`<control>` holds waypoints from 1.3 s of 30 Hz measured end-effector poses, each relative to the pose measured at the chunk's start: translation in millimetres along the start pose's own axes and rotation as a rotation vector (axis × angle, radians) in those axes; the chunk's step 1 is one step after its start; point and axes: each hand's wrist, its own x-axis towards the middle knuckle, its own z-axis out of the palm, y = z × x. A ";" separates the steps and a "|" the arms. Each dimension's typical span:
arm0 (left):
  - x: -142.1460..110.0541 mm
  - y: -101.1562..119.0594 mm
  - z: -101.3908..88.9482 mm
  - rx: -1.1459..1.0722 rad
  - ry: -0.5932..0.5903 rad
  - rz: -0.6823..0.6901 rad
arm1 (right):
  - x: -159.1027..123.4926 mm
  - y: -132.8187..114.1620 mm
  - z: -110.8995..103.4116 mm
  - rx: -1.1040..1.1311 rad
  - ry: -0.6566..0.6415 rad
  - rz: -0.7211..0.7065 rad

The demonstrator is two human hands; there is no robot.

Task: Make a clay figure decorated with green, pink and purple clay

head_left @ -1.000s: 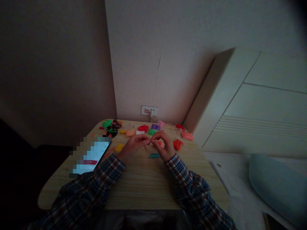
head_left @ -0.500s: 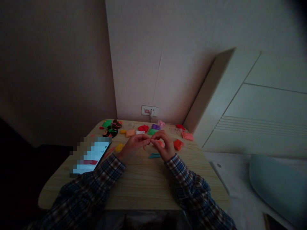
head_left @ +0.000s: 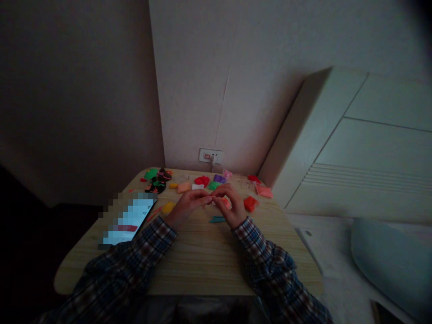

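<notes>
My left hand (head_left: 191,204) and my right hand (head_left: 232,207) meet fingertip to fingertip above the middle of the table. Both are closed in a pinch, and whatever small piece sits between the fingertips is too tiny and hidden to name. Beneath the right hand lies a blue plastic tool (head_left: 217,219), partly covered by it. A salmon-pink lump (head_left: 227,203) shows through the gap between its thumb and fingers. Close to my left wrist rests a yellow lump (head_left: 168,208), with a thin orange stick (head_left: 154,213) beside it.
Along the table's far side lie several coloured soft packets, among them a red one (head_left: 201,181), a purple one (head_left: 219,178) and an orange-red one (head_left: 250,204). Dark shaped pieces (head_left: 157,185) sit at the back left. A lit tablet (head_left: 130,220), partly pixelated, lies left. A wall socket (head_left: 211,155) is behind.
My fingertips have shifted very slightly against each other; the thin reddish strip that hung below them is less visible now. Everything else stays in place.
</notes>
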 end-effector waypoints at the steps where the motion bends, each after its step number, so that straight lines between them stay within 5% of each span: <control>1: -0.2 0.1 -0.2 -0.005 0.006 -0.008 | 0.1 -0.2 0.0 0.001 -0.001 0.000; 39: -0.3 -1.0 0.2 -0.028 -0.005 -0.011 | -0.6 2.3 -0.1 0.015 0.005 0.007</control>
